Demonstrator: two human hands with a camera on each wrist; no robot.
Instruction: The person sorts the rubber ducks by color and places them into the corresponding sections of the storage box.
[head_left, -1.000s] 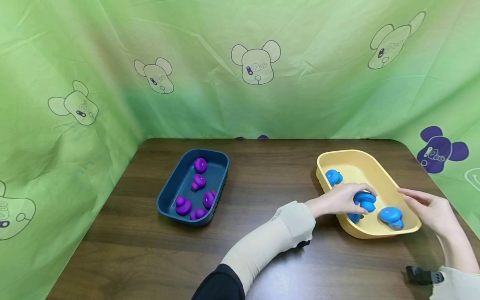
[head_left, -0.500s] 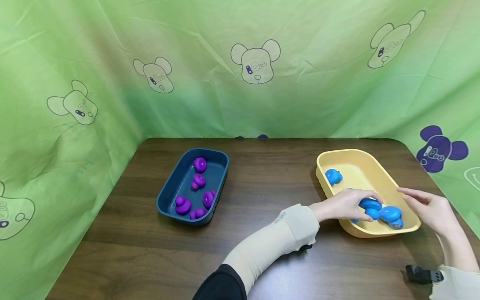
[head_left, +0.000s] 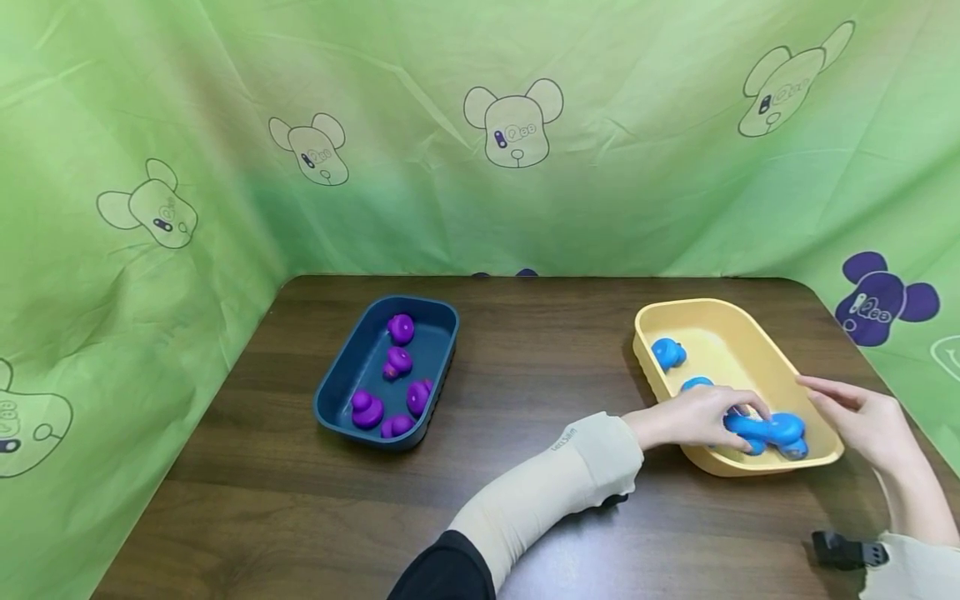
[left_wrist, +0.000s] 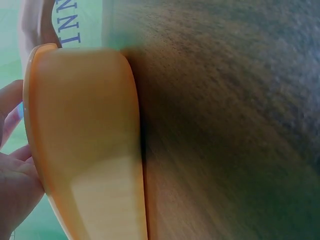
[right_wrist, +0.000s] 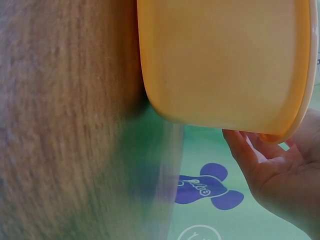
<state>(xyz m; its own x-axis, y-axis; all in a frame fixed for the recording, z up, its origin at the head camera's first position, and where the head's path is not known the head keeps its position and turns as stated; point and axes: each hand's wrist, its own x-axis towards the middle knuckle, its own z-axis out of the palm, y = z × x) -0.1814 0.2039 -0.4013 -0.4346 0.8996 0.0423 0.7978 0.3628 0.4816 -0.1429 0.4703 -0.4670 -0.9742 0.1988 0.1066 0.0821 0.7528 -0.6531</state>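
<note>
My left hand reaches over the near-left rim of the yellow bin and grips a blue rubber duck low inside it. The fingers partly cover this duck, and it overlaps another blue duck at the near right of the bin. More blue ducks lie in the bin: one toward the far left, another half hidden behind the hand. My right hand holds the bin's right rim; in the right wrist view its fingers lie under the rim, against the outer wall.
On the left of the brown table stands a dark blue bin with several purple ducks inside. Green printed cloth hangs behind the table and at its sides. A black wrist device sits at the right sleeve.
My left hand has moved the gripped blue duck to the right and toward me, up to the near-right duck. A duck behind the hand now shows more. My right hand stays on the rim.
</note>
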